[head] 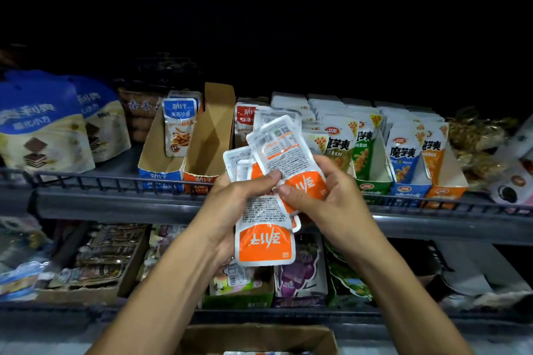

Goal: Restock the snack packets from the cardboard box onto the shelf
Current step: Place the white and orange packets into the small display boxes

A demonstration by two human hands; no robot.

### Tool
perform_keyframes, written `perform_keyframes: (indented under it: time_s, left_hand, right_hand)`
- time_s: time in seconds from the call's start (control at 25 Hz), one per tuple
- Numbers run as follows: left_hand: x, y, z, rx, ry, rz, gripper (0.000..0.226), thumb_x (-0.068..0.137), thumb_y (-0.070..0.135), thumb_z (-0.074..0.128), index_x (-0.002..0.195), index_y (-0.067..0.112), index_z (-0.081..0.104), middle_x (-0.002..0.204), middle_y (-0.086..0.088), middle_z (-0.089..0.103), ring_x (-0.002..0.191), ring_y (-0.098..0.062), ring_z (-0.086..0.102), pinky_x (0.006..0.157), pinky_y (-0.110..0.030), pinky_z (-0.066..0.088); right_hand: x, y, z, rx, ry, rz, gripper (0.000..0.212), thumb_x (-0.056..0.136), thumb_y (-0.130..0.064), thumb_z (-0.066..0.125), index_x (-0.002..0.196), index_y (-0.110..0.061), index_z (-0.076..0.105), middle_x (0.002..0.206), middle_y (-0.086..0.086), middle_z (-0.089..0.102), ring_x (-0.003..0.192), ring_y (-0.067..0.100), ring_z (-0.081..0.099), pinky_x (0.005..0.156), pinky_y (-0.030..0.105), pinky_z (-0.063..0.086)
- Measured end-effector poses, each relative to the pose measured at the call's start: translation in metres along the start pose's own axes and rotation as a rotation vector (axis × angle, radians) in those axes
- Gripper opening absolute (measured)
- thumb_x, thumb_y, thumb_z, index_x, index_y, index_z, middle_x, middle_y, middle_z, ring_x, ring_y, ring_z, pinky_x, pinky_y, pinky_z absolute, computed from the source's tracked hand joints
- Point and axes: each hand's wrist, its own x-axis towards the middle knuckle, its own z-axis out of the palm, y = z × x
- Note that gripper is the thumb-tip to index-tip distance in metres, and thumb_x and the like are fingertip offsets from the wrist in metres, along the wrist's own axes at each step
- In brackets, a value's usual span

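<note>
1. Two bare hands meet in front of the grey metal shelf rail [121,181]: the left hand [230,204] curls round a fanned bunch of white-and-orange foil snack packets [277,170], thumb pressed on their printed backs, and the right hand [323,196] pinches the top packet of the bunch between thumb and fingers.
2. How many packets are in the bunch is hard to tell, since they overlap and the palms hide their lower edges.
3. Just behind the rail stand an open blue cardboard display tray [161,153] with one blue packet and an orange cardboard display tray [210,141] that looks bare inside; the held bunch is just right of the orange one.
4. Above the rail the space is dark and unreadable.
5. Below the rail, the brown cardboard box [256,337] is cut off by the bottom edge.
</note>
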Motion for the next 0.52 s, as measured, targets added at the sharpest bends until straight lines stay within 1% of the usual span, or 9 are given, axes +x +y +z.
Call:
perform_keyframes:
  time_s: [0.04, 0.12, 0.16, 0.24, 0.28, 0.36, 0.44, 0.48, 0.52]
  left_hand:
    - [0.0, 0.0, 0.0, -0.004, 0.008, 0.009, 0.04, 0.076, 0.005, 0.072, 0.115, 0.009, 0.067, 0.1, -0.017, 0.075, 0.077, -0.031, 0.074, 0.062, -0.043, 0.062]
    - [-0.002, 0.001, 0.001, -0.013, 0.021, 0.01, 0.041, 0.076, 0.005, 0.072, 0.117, 0.007, 0.066, 0.1, -0.017, 0.075, 0.077, -0.031, 0.074, 0.063, -0.044, 0.062]
    - [-0.002, 0.002, 0.001, -0.023, 0.03, 0.003, 0.044, 0.075, 0.006, 0.072, 0.118, 0.007, 0.065, 0.101, -0.017, 0.075, 0.077, -0.031, 0.074, 0.063, -0.044, 0.062]
    - [-0.001, 0.002, 0.0, -0.041, 0.054, -0.012, 0.051, 0.071, 0.008, 0.075, 0.121, 0.009, 0.063, 0.1, -0.017, 0.075, 0.077, -0.031, 0.075, 0.061, -0.043, 0.062]
    - [0.0, 0.001, -0.001, -0.048, 0.066, -0.018, 0.054, 0.069, 0.009, 0.076, 0.121, 0.01, 0.062, 0.1, -0.016, 0.076, 0.078, -0.031, 0.075, 0.06, -0.043, 0.062]
    - [0.002, 0.001, -0.004, -0.06, 0.097, -0.026, 0.06, 0.066, 0.012, 0.078, 0.123, 0.012, 0.062, 0.101, -0.015, 0.076, 0.079, -0.032, 0.074, 0.062, -0.044, 0.061]
    - [0.004, 0.002, -0.008, -0.052, 0.157, -0.01, 0.059, 0.066, 0.013, 0.079, 0.123, 0.015, 0.063, 0.099, -0.013, 0.076, 0.077, -0.031, 0.074, 0.065, -0.046, 0.061]
    - [0.005, 0.004, -0.011, -0.044, 0.192, 0.0, 0.055, 0.069, 0.013, 0.079, 0.121, 0.015, 0.064, 0.097, -0.012, 0.076, 0.074, -0.03, 0.074, 0.065, -0.046, 0.061]
    - [0.006, 0.007, -0.015, -0.041, 0.226, 0.006, 0.048, 0.073, 0.012, 0.078, 0.119, 0.014, 0.065, 0.094, -0.011, 0.077, 0.072, -0.029, 0.073, 0.064, -0.045, 0.061]
  right_hand:
    - [-0.001, -0.001, 0.0, 0.005, -0.017, 0.015, 0.033, 0.081, -0.012, 0.071, 0.112, -0.02, 0.061, 0.098, 0.002, 0.074, 0.083, 0.019, 0.072, 0.062, 0.029, 0.058]
    - [-0.001, -0.002, -0.002, 0.049, 0.001, 0.06, 0.026, 0.085, -0.013, 0.068, 0.11, -0.018, 0.063, 0.091, 0.005, 0.075, 0.068, 0.018, 0.07, 0.047, 0.027, 0.052]
    - [-0.001, -0.002, -0.002, 0.084, 0.012, 0.081, 0.023, 0.088, -0.015, 0.065, 0.11, -0.017, 0.064, 0.087, 0.006, 0.074, 0.063, 0.017, 0.069, 0.044, 0.026, 0.051]
    - [-0.001, -0.001, -0.001, 0.132, 0.039, 0.107, 0.018, 0.092, -0.021, 0.059, 0.109, -0.016, 0.066, 0.082, 0.007, 0.072, 0.057, 0.018, 0.064, 0.042, 0.026, 0.05]
    - [-0.001, 0.0, 0.0, 0.133, 0.07, 0.107, 0.017, 0.093, -0.023, 0.058, 0.106, -0.017, 0.067, 0.079, 0.007, 0.071, 0.054, 0.018, 0.061, 0.043, 0.026, 0.049]
    - [-0.001, 0.001, 0.001, 0.088, 0.203, 0.071, 0.011, 0.091, -0.025, 0.061, 0.097, -0.023, 0.07, 0.076, 0.002, 0.071, 0.054, 0.014, 0.059, 0.045, 0.025, 0.049]
    - [-0.002, -0.001, -0.004, -0.045, 0.35, -0.048, 0.009, 0.086, -0.027, 0.067, 0.092, -0.028, 0.072, 0.083, -0.005, 0.073, 0.069, 0.011, 0.068, 0.058, 0.022, 0.055]
    - [-0.003, -0.003, -0.007, -0.14, 0.384, -0.135, 0.012, 0.084, -0.027, 0.069, 0.095, -0.028, 0.074, 0.087, -0.007, 0.074, 0.078, 0.01, 0.069, 0.066, 0.022, 0.057]
    - [-0.004, -0.006, -0.009, -0.216, 0.386, -0.209, 0.018, 0.084, -0.028, 0.07, 0.101, -0.027, 0.074, 0.09, -0.009, 0.074, 0.083, 0.007, 0.069, 0.069, 0.021, 0.057]
